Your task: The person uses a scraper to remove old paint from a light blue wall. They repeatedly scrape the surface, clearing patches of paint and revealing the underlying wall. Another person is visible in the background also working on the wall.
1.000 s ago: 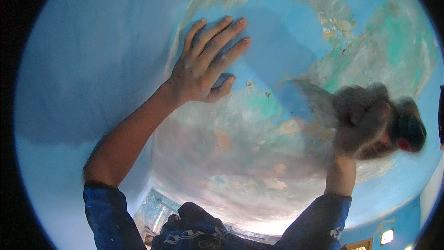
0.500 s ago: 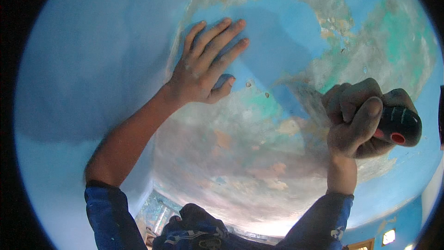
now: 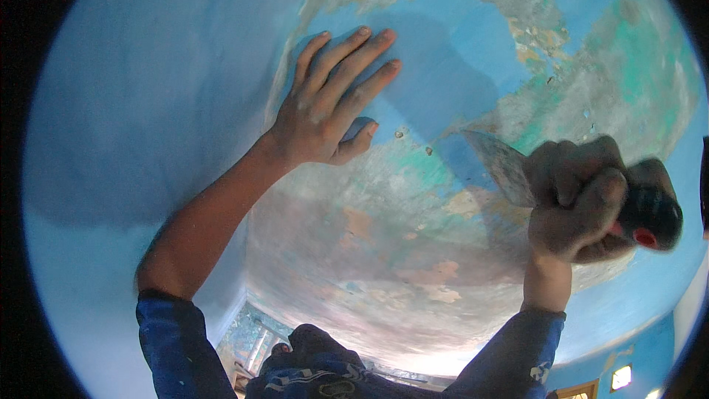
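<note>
Fingers spread, my left hand (image 3: 325,107) lies flat against a wall with peeling blue paint (image 3: 450,44). My right hand (image 3: 580,196) is wrapped round the black and red handle of a scraper (image 3: 502,166). Its flat, worn metal blade points up and to the left, its edge at the border between blue paint and a bare patch (image 3: 384,229). Whether the edge touches the wall is hard to tell. Much of the handle is hidden inside my fist; its rounded end (image 3: 653,218) sticks out to the right.
A smooth blue wall (image 3: 155,89) meets the scraped one at a corner on the left. Grey, green and pinkish patches show where paint is off. Low at the right are a small bright opening (image 3: 621,377) and part of a wooden frame (image 3: 580,390).
My right hand and the scraper have moved slightly down and to the right, and more of the blade shows. My left hand stays in place on the wall.
</note>
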